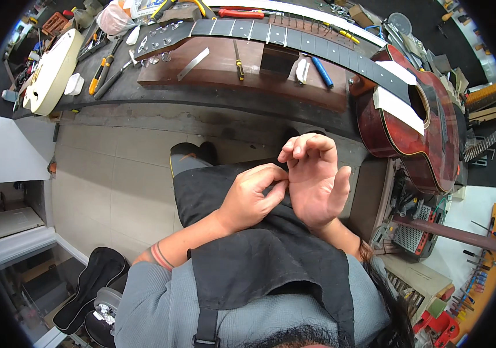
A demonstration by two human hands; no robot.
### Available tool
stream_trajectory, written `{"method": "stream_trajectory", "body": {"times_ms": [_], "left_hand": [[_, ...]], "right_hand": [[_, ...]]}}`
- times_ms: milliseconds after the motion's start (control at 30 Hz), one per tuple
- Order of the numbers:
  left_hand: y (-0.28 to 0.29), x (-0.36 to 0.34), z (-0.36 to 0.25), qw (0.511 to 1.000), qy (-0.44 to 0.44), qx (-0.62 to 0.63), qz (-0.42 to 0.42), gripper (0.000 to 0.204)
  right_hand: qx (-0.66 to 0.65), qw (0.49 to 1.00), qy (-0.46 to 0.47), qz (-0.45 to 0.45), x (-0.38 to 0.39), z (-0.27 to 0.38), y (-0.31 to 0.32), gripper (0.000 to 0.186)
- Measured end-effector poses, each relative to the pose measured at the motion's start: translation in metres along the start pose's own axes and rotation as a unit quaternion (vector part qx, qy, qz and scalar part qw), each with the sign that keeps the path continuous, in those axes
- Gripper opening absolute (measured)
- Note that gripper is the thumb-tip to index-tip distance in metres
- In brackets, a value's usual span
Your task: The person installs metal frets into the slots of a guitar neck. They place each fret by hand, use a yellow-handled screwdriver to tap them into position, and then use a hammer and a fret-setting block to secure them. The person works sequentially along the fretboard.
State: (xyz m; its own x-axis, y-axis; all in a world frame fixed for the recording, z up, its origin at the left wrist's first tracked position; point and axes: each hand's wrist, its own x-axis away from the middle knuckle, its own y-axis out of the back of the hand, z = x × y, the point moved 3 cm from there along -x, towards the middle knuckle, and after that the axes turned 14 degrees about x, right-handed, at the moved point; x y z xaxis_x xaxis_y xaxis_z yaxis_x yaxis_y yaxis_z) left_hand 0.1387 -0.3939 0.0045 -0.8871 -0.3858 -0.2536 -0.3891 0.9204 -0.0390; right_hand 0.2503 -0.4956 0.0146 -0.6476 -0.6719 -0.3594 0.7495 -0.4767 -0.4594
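Above my lap and black apron (248,269), my left hand (254,194) has its thumb and forefinger pinched together against the edge of my right palm. What the pinch holds, if anything, is too small to make out. My right hand (319,182) is turned palm up, thumb apart and fingers loosely bent, with nothing in it. Beyond both hands, a dark red acoustic guitar (384,130) lies at the bench's right end. Its dark fretboard (294,39) stretches left to the headstock (161,42). White sheets (398,110) cover the top beside the fretboard's end.
On a brown wooden block (213,78) under the neck lie a flat metal blade (193,64), a yellow-and-black handled tool (239,68) and a blue-handled tool (322,72). A cream guitar body (51,75) and orange-and-black pliers (101,75) sit at left. A black case (91,287) stands lower left.
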Motion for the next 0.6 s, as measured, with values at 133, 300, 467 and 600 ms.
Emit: {"method": "stream_trajectory", "body": {"times_ms": [133, 300, 467, 600], "left_hand": [[-0.003, -0.002, -0.001, 1.000, -0.021, -0.015, -0.008, 0.009], [-0.004, -0.001, 0.001, 0.999, -0.001, -0.035, -0.003, 0.017], [-0.008, -0.001, 0.004, 0.998, -0.034, -0.040, -0.027, 0.018], [-0.001, 0.003, 0.012, 0.998, -0.023, 0.000, -0.059, 0.014]], "right_hand": [[-0.012, 1.000, -0.002, 0.002, 0.002, -0.001, -0.001, 0.069], [-0.046, 0.999, -0.021, -0.006, 0.006, 0.002, -0.003, 0.066], [-0.063, 0.997, -0.039, -0.008, 0.013, 0.003, -0.004, 0.060], [-0.026, 0.999, -0.039, 0.007, 0.021, 0.002, -0.002, 0.036]]}}
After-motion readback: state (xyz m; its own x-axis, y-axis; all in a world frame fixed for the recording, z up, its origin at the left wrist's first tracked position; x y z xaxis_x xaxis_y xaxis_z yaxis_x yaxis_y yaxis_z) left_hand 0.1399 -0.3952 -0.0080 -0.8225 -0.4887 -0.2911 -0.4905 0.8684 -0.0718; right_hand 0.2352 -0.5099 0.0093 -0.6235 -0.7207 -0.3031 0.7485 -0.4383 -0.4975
